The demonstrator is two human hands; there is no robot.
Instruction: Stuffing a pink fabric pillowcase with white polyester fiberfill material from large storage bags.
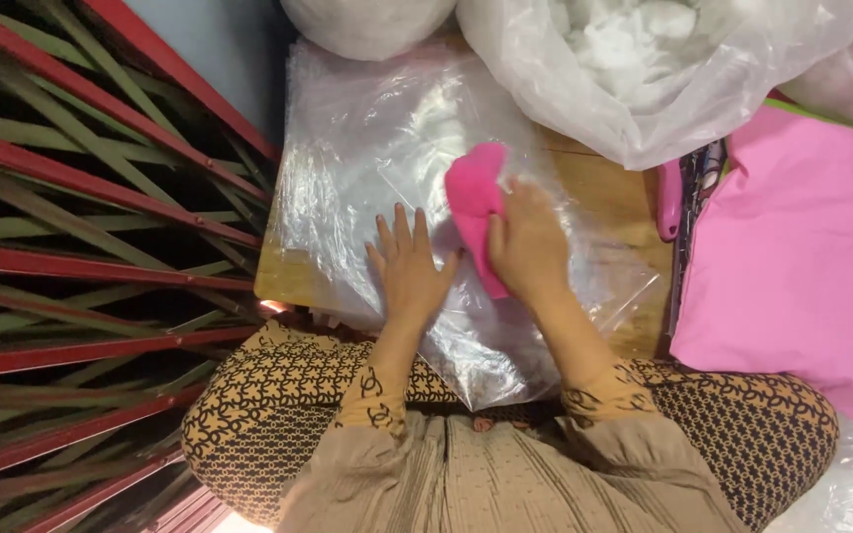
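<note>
Person sits cross-legged on the floor, patterned sleeves and trousers nearest, low wooden board [614, 202] in front of the knees

Left hand [409, 266] lies flat, palm down, fingers spread wide, pressing on a clear plastic bag [367, 158] that covers most of the board. It grips nothing

Right hand [527, 242] is curled around the lower part of a hot-pink fabric piece [476, 197], thumb on the near side, fingers wrapped over. The piece is small, soft, rounded at the top, narrower toward the bottom, matte, one solid colour. It sits mid-board, just right of the left hand, and the film seems to lie over part of it; can't tell if it's fully inside the bag

Bag hangs over the board's near edge toward the lap; its far edge reaches the sacks. Bare wood shows only on the right strip

Right of the board: pink-handled tool [670, 197] at the edge, then a large pink cloth [802, 266] touching that side. Left: red and green metal grille [81, 247] close against the board, no slack there

Far side: big clear sack of white stuffing [644, 59] overhanging the back edge, another white bundle [367, 25] beside it
</note>
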